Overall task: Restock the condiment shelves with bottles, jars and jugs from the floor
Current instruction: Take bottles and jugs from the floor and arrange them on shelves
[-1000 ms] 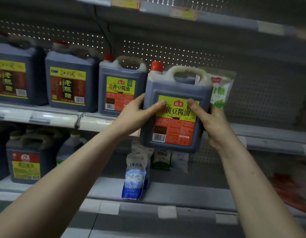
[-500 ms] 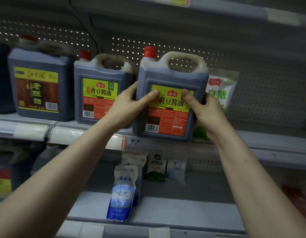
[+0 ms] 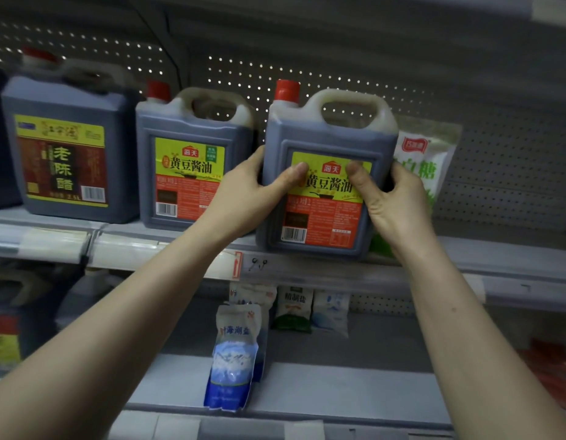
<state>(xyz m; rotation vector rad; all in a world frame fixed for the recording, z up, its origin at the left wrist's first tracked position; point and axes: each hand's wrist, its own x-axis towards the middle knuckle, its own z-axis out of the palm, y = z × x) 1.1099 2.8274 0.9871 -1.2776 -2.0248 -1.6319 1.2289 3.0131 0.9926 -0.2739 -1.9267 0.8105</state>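
A dark soy sauce jug (image 3: 326, 134) with a red cap and a yellow and red label rests with its base on the front of the middle shelf (image 3: 513, 258). My left hand (image 3: 250, 198) grips its left side and my right hand (image 3: 392, 201) grips its right side, both thumbs pressed on the label. A matching soy sauce jug (image 3: 189, 160) stands just to its left. Further left is a vinegar jug (image 3: 65, 154) with a dark label.
A white and green sugar bag (image 3: 430, 160) leans behind the held jug on the right. Salt bags (image 3: 234, 357) and small packets (image 3: 294, 308) sit on the lower shelf. More jugs (image 3: 8, 331) are at the lower left. The middle shelf's right part holds nothing.
The jug has gone up from below the shelf edge onto the middle shelf, beside the matching jug. Both hands stay on its sides, and the view has moved closer.
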